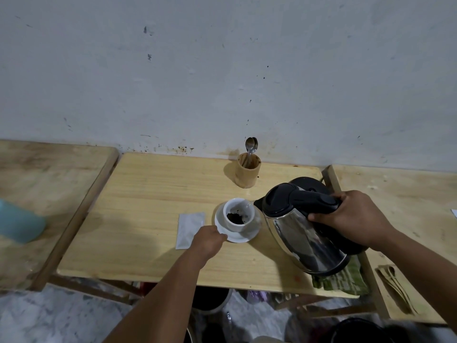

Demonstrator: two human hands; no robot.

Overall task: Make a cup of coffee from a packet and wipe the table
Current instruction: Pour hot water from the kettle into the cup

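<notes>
A white cup with dark coffee powder inside stands on a white saucer in the middle of the wooden table. My left hand pinches the saucer's near-left rim. My right hand grips the black handle of a steel kettle, which is tilted with its spout over the cup's right rim; a thin stream of water runs into the cup. A white coffee packet lies flat just left of the saucer, partly under my left hand.
A wooden holder with spoons stands at the back by the wall. A green cloth lies under the kettle at the table's right edge. A blue object sits on the left table. Wooden utensils lie on the right table.
</notes>
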